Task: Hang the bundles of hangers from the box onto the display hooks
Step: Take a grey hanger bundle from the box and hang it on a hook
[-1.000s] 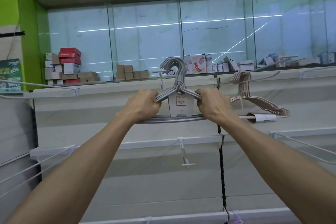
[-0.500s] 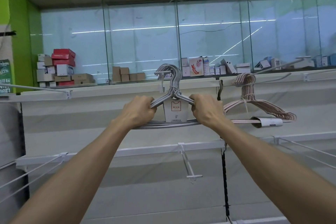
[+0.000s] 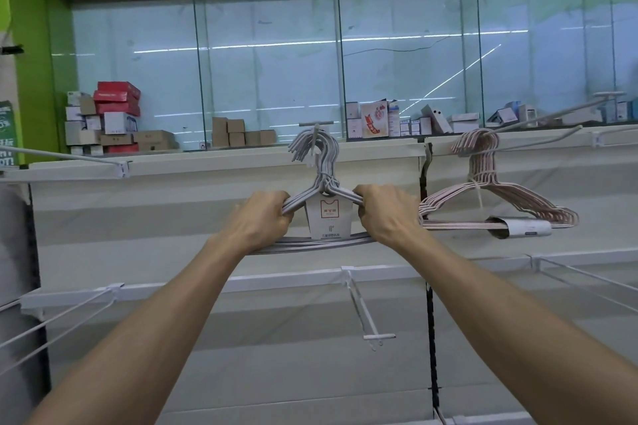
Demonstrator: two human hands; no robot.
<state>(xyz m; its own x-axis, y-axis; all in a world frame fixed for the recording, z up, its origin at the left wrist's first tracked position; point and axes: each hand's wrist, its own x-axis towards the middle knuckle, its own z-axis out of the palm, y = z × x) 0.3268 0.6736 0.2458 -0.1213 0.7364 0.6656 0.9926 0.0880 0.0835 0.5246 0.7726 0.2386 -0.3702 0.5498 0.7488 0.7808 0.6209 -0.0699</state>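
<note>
My left hand [image 3: 266, 217] and right hand [image 3: 386, 214] each grip a shoulder of the grey hanger bundle [image 3: 322, 203], its hooks at the display hook [image 3: 316, 126]; pink bundle [image 3: 497, 197] hangs beside.

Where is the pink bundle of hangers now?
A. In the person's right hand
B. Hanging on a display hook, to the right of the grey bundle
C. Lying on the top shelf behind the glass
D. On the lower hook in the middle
B: the pink bundle hangs by its hooks on a display hook, free of both hands, to the right of the grey bundle that the left hand and right hand grip.
</note>
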